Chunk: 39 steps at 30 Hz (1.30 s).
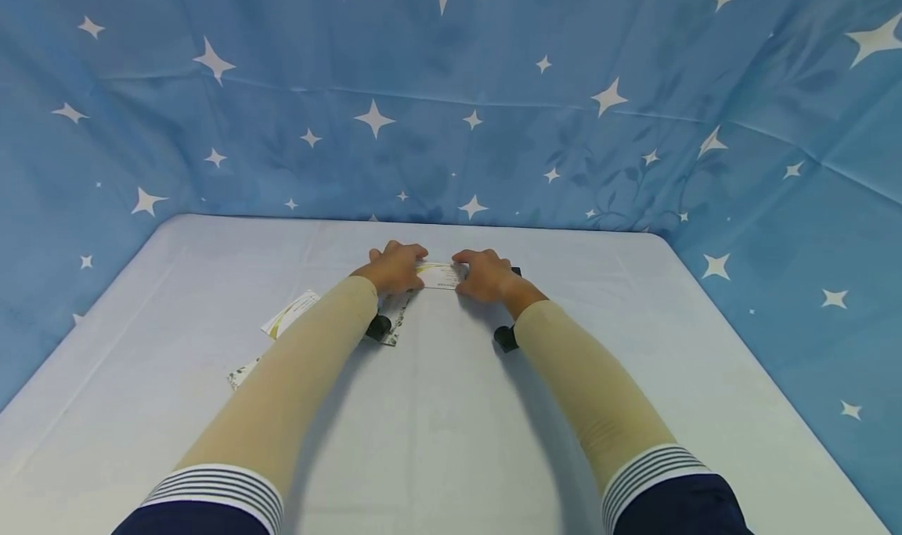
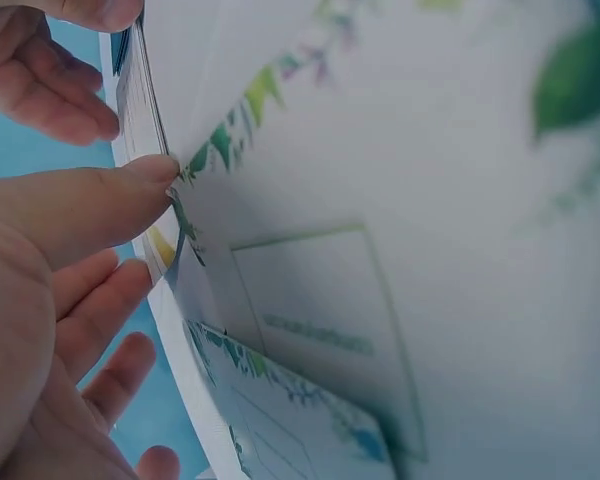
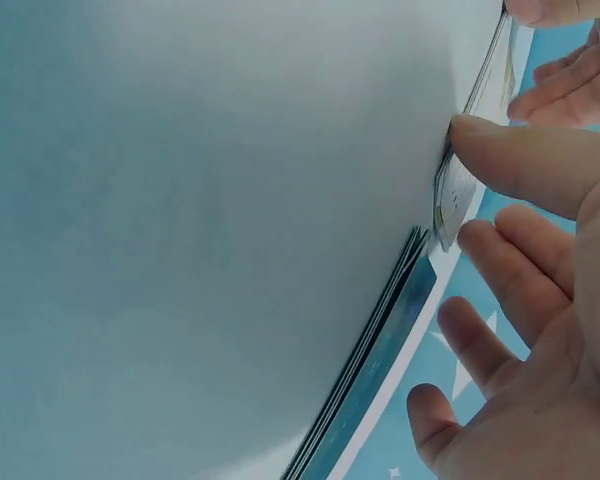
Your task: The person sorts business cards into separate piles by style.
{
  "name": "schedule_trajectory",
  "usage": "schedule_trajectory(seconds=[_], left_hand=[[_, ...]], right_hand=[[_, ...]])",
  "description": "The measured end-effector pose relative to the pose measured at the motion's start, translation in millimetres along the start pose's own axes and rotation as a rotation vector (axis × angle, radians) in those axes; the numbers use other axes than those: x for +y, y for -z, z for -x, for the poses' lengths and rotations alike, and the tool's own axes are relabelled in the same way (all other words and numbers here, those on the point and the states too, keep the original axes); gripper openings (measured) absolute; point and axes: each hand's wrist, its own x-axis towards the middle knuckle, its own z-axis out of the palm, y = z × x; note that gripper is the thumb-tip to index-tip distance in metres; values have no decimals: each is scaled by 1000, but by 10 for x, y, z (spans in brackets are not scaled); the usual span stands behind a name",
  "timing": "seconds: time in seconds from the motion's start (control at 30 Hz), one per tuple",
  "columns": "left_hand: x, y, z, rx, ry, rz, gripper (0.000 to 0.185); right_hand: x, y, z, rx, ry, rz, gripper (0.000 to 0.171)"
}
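Observation:
Between both hands, near the back of the white table, is a small stack of white cards (image 1: 438, 276) with yellow curved marks and tiny print. My left hand (image 1: 396, 267) pinches its left end, the thumb on the near edge and the fingers beyond. At the opposite end my right hand (image 1: 486, 276) pinches the stack the same way; the right wrist view shows the thumb against the edges of the cards (image 3: 458, 195). Below my left hand lies a card with a leafy border (image 1: 396, 319), partly hidden by the wrist. Beside my right hand is a dark-edged blue stack (image 3: 375, 360).
Left of my left forearm lie a white card with yellow marks (image 1: 292, 312) and a leafy-bordered card (image 1: 241, 374), partly covered by the sleeve. Black wrist cameras hang under both wrists. A blue star-patterned curtain (image 1: 451, 151) rises behind the white table (image 1: 451, 425).

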Motion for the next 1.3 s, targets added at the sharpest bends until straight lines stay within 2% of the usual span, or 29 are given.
schedule_trajectory(seconds=[0.4, 0.9, 1.1, 1.3], left_hand=[[-31, 17, -25, -17, -15, -54, 58], [-33, 1, -3, -29, -12, -11, 63], [-122, 65, 117, -14, -33, 22, 67], [-278, 194, 375, -4, -69, 21, 75]], right_hand=[[8, 6, -19, -47, 27, 103, 54], [13, -15, 4, -44, 44, 62, 60], [17, 1, 59, -23, 64, -10, 66], [-83, 61, 192, -57, 110, -85, 70]])
